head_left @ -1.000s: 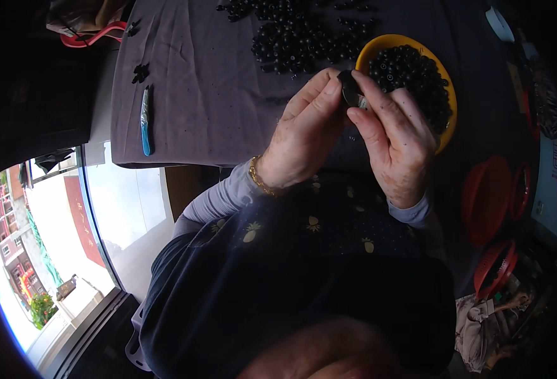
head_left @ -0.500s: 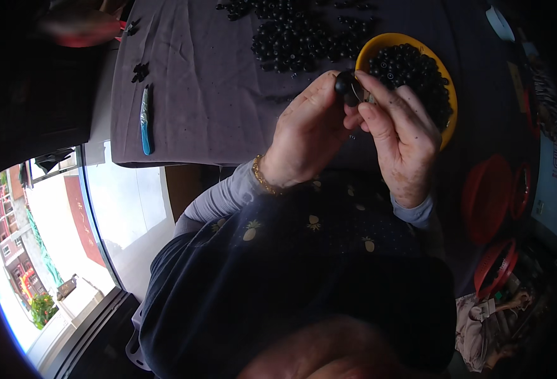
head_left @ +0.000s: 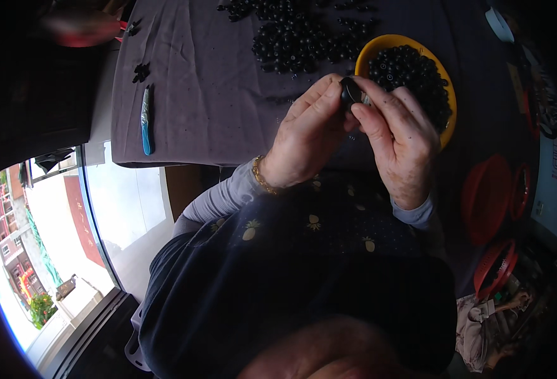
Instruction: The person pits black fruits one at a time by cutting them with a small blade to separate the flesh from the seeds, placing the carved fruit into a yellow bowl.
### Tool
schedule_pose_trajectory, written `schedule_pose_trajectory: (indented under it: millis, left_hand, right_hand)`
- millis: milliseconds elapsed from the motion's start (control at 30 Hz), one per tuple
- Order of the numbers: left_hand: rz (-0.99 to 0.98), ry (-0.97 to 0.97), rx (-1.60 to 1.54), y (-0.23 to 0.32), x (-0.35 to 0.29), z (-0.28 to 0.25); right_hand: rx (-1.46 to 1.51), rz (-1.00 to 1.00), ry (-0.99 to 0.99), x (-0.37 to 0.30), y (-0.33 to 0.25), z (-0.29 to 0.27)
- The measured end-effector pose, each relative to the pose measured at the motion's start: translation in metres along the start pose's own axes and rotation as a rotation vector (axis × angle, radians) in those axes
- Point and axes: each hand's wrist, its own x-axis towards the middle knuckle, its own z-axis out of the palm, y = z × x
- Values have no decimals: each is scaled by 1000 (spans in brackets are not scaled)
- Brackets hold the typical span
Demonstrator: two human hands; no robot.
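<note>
Both my hands are raised over the near edge of the cloth-covered table, fingertips close together. Between them is a small glossy black rounded piece [head_left: 350, 92], with an oval face turned toward my right hand. My left hand [head_left: 300, 139] pinches this piece from its left side. On the other side, the thumb and fingers of my right hand [head_left: 406, 142] are closed at its edge. A pale sliver shows between the right fingers, too small to make out. Just beyond the right hand stands a yellow bowl [head_left: 453, 104] filled with small black rounded pieces [head_left: 411, 66].
A heap of similar black pieces [head_left: 291, 41] lies on the dark cloth [head_left: 196, 114] at the far middle. To the left are a blue-handled slim tool [head_left: 146, 129] and small black clusters [head_left: 141, 72]. Red basins [head_left: 486, 199] stand low on the right.
The black piece has turned, and its two rounded parts now appear as one oval. My right fingers have shifted slightly left and down; the left hand stays nearly in place.
</note>
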Motion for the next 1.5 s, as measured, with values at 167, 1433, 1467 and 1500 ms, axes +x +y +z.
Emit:
schedule_pose_trajectory:
  millis: [167,1433,1467,1500]
  left_hand:
    - [38,-35,-27,0,3,0]
    - [490,426,2064,18,33,-167]
    - [466,414,2091,18,33,-168]
    - [441,401,2117,17,33,-168]
  right_hand:
    - [138,29,71,-1,9,4]
    - [-556,578,-92,-35,90,-39]
    - [-512,601,-96,-34,88,-38]
    - [-512,603,-95,-34,87,-37]
